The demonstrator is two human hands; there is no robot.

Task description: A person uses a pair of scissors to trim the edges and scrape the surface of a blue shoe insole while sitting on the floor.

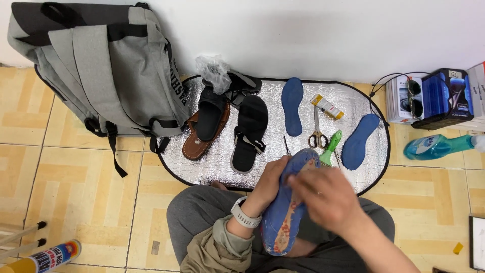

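Observation:
My left hand grips a blue shoe sole from the left side and holds it tilted over my lap. A tan strip runs down the sole's middle. My right hand lies on top of the sole near its upper end, fingers blurred; I cannot tell whether they pinch anything. A white watch sits on my left wrist. On the silver mat just beyond lie two blue insoles, scissors, a green-handled brush and a small yellow glue tube.
Black sandals and a brown one lie on the mat's left half. A grey backpack leans on the wall at left. A teal spray bottle and boxes stand at right. A spray can lies bottom left.

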